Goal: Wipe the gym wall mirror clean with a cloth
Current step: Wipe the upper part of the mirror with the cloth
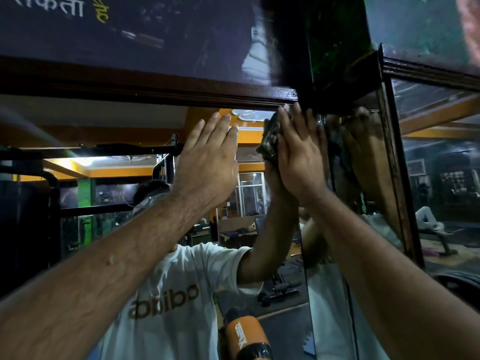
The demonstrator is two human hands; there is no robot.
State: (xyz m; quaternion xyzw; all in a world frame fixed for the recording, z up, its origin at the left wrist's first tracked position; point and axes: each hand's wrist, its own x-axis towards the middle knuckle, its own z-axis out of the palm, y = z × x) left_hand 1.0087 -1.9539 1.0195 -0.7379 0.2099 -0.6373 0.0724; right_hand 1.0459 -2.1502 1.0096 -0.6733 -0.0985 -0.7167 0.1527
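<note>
The wall mirror (109, 131) fills the view, framed by dark wood at its top. My right hand (298, 157) presses a dark cloth (270, 139) flat against the glass in the mirror's top right corner, fingers straight and pointing up. My left hand (207, 162) is raised beside it with straight fingers, its palm toward the glass; whether it touches the mirror I cannot tell. The reflection shows a person in a white shirt.
A dark wooden frame (155, 94) runs above the mirror. A second mirror panel (441, 178) meets it at a corner on the right. An orange and black object (246, 339) shows at the bottom. Gym machines appear in the reflection.
</note>
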